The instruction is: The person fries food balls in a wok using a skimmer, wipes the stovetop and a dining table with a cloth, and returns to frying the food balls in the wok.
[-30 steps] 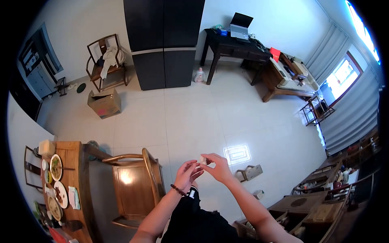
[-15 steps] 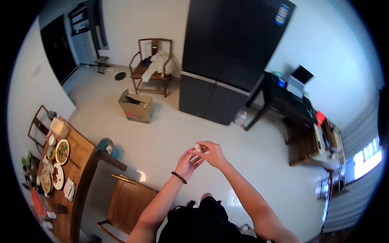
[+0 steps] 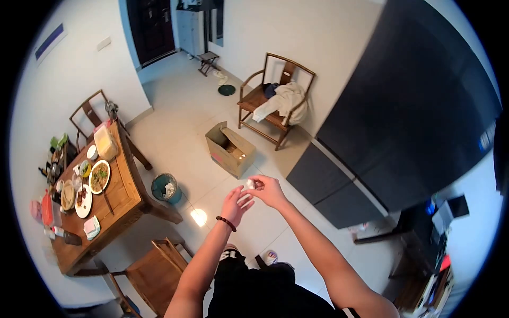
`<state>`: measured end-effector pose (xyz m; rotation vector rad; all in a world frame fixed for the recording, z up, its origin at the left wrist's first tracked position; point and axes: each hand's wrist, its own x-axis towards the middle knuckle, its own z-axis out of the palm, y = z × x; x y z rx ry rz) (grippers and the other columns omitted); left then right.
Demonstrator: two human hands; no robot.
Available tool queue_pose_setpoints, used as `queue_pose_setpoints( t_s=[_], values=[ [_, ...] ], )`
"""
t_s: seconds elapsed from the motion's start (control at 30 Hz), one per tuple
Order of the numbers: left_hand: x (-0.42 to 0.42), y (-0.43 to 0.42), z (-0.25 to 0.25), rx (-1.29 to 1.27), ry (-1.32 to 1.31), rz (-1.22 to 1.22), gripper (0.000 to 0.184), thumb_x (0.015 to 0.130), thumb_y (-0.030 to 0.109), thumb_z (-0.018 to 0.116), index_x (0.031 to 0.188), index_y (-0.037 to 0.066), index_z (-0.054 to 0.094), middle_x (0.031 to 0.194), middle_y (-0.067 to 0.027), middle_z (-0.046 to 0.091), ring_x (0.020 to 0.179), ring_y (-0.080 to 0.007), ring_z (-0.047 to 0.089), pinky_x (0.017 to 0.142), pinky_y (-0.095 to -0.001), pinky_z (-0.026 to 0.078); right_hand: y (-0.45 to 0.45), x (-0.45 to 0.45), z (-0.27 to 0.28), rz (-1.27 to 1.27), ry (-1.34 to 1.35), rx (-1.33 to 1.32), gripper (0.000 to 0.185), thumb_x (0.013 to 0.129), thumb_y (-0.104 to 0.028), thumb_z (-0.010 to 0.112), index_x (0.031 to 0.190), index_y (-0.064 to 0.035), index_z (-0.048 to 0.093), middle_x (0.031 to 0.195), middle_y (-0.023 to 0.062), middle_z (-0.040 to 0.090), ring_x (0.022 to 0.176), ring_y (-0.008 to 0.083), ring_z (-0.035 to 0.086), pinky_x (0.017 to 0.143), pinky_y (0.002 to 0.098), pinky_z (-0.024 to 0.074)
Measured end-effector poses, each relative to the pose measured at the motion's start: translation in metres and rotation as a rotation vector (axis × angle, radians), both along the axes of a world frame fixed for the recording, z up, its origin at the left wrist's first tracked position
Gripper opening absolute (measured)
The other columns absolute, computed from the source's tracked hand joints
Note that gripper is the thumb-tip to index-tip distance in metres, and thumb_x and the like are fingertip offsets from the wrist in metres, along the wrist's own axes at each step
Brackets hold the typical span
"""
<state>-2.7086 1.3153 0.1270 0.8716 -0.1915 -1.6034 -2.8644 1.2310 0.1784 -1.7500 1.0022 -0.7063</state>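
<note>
My right hand (image 3: 267,192) pinches a small white lump (image 3: 251,184) between thumb and fingertips; it looks like crumpled tissue, though it is too small to be sure. Just below and to the left, my left hand (image 3: 235,205) has its palm up and fingers apart, with nothing in it. A dark bead bracelet (image 3: 227,223) circles the left wrist. Beyond both hands, on the floor, stands an open cardboard box (image 3: 231,152). Further left is a teal waste bin (image 3: 167,189) with white crumpled scraps inside.
On the left a wooden table (image 3: 124,183) bears several dishes. A wooden chair (image 3: 151,275) stands near my left side. At the back, an armchair (image 3: 271,103) holds clothes. A tall dark fridge (image 3: 403,111) and a black desk (image 3: 411,233) are on the right.
My view has turned left, so the table, bin and box sit further right in view. The white lump has drawn away from the left hand and stays in my right hand's pinch.
</note>
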Motion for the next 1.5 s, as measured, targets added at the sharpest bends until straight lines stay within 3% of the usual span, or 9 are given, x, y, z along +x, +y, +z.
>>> queue_pose_setpoints(
  t_s=[0.27, 0.4, 0.47, 0.6, 0.73, 0.9, 0.97, 1.2, 1.5],
  values=[
    [0.163, -0.232, -0.049, 0.058, -0.121, 0.177, 0.044, 0.105, 0.030, 0.052, 0.140, 0.004, 0.046, 0.130, -0.0127, 0.057, 0.114, -0.0257, 0.062, 0.098, -0.0439, 0.054, -0.265, 0.145, -0.058, 0.048, 0.003, -0.020, 0.048, 0.077, -0.007, 0.083, 0.122, -0.0005, 0.068, 0.094, 0.0083, 0.074, 0.077, 0.0103, 0.068, 0.070, 0.0270, 0.0557],
    [0.252, -0.336, -0.084, 0.116, -0.119, 0.163, 0.042, 0.104, 0.030, 0.053, 0.138, 0.005, 0.049, 0.128, -0.0112, 0.058, 0.107, -0.0256, 0.062, 0.092, -0.0417, 0.055, -0.400, 0.210, -0.112, 0.060, 0.038, -0.092, 0.056, 0.079, -0.005, 0.080, 0.132, -0.0008, 0.063, 0.112, 0.0143, 0.073, 0.096, 0.0176, 0.071, 0.082, 0.0317, 0.0578],
    [0.289, -0.369, -0.087, 0.198, -0.134, 0.144, 0.042, 0.104, 0.031, 0.053, 0.137, 0.006, 0.050, 0.128, -0.0108, 0.058, 0.106, -0.0259, 0.062, 0.091, -0.0418, 0.055, -0.426, 0.226, -0.129, 0.065, 0.463, -0.104, 0.056, 0.081, -0.011, 0.080, 0.133, 0.0006, 0.061, 0.119, 0.0168, 0.071, 0.105, 0.0215, 0.071, 0.086, 0.0366, 0.0577],
    [0.368, -0.436, -0.099, 0.308, -0.153, 0.112, 0.042, 0.103, 0.033, 0.054, 0.137, 0.008, 0.051, 0.127, -0.0109, 0.058, 0.106, -0.0268, 0.062, 0.090, -0.0432, 0.055, -0.486, 0.247, -0.211, 0.015, 0.348, -0.090, 0.052, 0.084, -0.019, 0.079, 0.129, 0.0009, 0.063, 0.108, 0.0193, 0.073, 0.101, 0.0241, 0.071, 0.086, 0.0351, 0.0568],
    [0.465, -0.508, -0.125, 0.255, -0.206, 0.126, 0.043, 0.102, 0.034, 0.056, 0.137, 0.008, 0.052, 0.131, -0.0128, 0.058, 0.108, -0.0270, 0.062, 0.089, -0.0424, 0.055, -0.549, 0.296, -0.243, -0.050, 0.222, 0.289, 0.050, 0.090, -0.019, 0.075, 0.133, 0.0016, 0.059, 0.111, 0.0182, 0.072, 0.098, 0.0214, 0.072, 0.082, 0.0326, 0.0573],
    [0.631, -0.550, -0.141, 0.359, -0.250, 0.095, 0.039, 0.102, 0.032, 0.059, 0.133, 0.008, 0.057, 0.127, -0.0129, 0.064, 0.104, -0.0272, 0.067, 0.087, -0.0436, 0.058, -0.625, 0.489, -0.235, -0.093, -0.049, 0.771, 0.037, 0.100, -0.016, 0.063, 0.133, -0.0021, 0.057, 0.108, 0.0114, 0.071, 0.085, 0.0167, 0.070, 0.075, 0.0291, 0.0576],
    [0.690, -0.541, -0.131, 0.437, -0.270, 0.132, 0.041, 0.103, 0.031, 0.057, 0.136, 0.008, 0.054, 0.132, -0.0152, 0.061, 0.114, -0.0306, 0.064, 0.090, -0.0443, 0.057, -0.632, 0.568, -0.239, 0.009, -0.029, 0.753, 0.036, 0.099, -0.016, 0.065, 0.132, -0.0022, 0.058, 0.108, 0.0114, 0.070, 0.085, 0.0174, 0.071, 0.076, 0.0304, 0.0582],
    [0.916, -0.613, -0.114, 0.416, -0.251, 0.524, 0.041, 0.102, 0.033, 0.056, 0.134, 0.007, 0.055, 0.120, -0.0131, 0.065, 0.101, -0.0264, 0.065, 0.085, -0.0417, 0.056, -0.787, 0.848, -0.158, 0.425, -0.095, 0.617, 0.036, 0.101, -0.018, 0.064, 0.133, -0.0017, 0.059, 0.110, 0.0102, 0.070, 0.097, 0.0179, 0.070, 0.084, 0.0312, 0.0574],
    [1.115, -0.961, -0.099, 0.265, -0.291, 0.303, 0.027, 0.101, 0.026, 0.057, 0.123, 0.011, 0.060, 0.112, -0.0074, 0.068, 0.094, -0.0217, 0.068, 0.079, -0.0375, 0.057, -1.071, 1.048, -0.100, 0.364, -0.142, 0.482, 0.032, 0.103, -0.015, 0.058, 0.132, 0.0000, 0.059, 0.113, 0.0110, 0.071, 0.099, 0.0182, 0.070, 0.088, 0.0318, 0.0570]
  ],
)
